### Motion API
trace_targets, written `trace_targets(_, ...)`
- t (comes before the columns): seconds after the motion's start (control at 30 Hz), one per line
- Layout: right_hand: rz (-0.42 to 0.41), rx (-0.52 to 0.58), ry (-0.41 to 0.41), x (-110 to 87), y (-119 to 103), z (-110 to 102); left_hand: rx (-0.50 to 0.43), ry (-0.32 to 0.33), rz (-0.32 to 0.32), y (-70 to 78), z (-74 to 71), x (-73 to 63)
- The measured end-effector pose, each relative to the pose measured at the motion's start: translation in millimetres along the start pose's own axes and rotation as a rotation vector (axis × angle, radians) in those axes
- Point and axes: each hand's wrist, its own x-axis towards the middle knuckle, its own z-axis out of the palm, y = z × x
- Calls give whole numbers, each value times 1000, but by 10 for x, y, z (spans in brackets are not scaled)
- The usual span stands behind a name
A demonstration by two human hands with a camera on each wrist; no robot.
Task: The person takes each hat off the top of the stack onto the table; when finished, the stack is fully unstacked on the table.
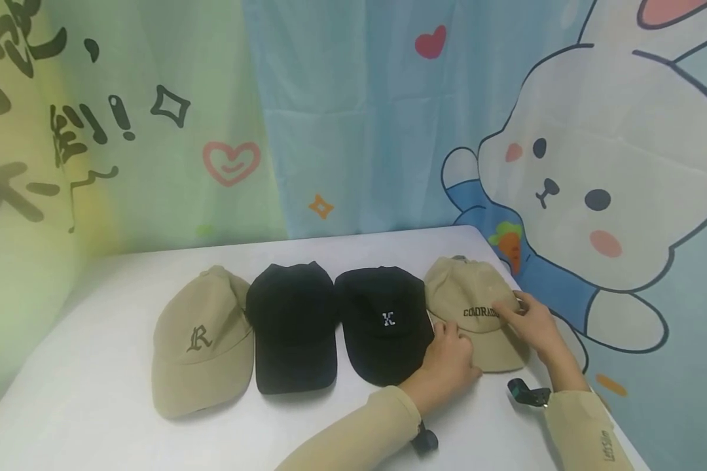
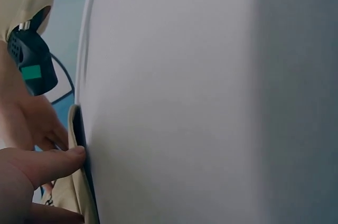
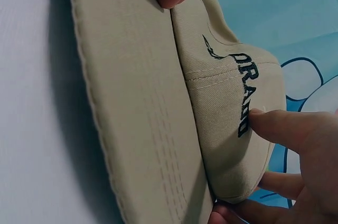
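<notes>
A beige baseball cap [image 1: 465, 288] with dark "COLORADO" lettering lies at the right end of a row of caps. My left hand [image 1: 450, 363] holds its brim at the left side; in the left wrist view the thumb presses the brim's edge [image 2: 79, 182]. On the cap's right side, my right hand [image 1: 533, 327] grips the crown. In the right wrist view that thumb lies on the lettering [image 3: 245, 92], with the other fingers around the crown's side. Just left of my left hand sits a black cap [image 1: 383, 301] with a white "K".
Further left lie a plain black cap [image 1: 294, 327] and a beige cap [image 1: 203, 340] with a dark "R". All rest on a white table [image 1: 112, 392]. A printed curtain [image 1: 353, 131] hangs behind it, and the table's right edge runs close to the right arm.
</notes>
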Motion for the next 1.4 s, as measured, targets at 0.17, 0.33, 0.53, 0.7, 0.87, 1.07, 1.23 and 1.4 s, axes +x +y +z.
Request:
trace_targets(0.17, 6, -25, 9, 42, -17, 35, 22, 1, -11, -23, -17, -8)
trace_targets(0.33, 62, -69, 8, 61, -13, 56, 17, -11, -22, -32, -38, -17)
trace_targets(0.53, 65, -54, 26, 56, 2, 95, 15, -2, -21, -63, -5, -33)
trace_targets(0.7, 15, -46, 54, 60, 32, 121, 37, 26, -12, -69, 15, -59)
trace_targets(0.87, -27, -30, 64, 50, 55, 131, 46, 23, -2, -52, -6, -91)
trace_targets(1.07, -25, -22, 62, 25, 67, 130, 37, 22, 4, -34, -29, -108)
trace_targets(1.23, -18, -28, 59, 9, 46, 122, 4, 18, -4, -41, -22, -94)
trace_targets(1.4, -14, -45, 55, 18, -7, 119, -18, 10, -28, -47, -33, -67)
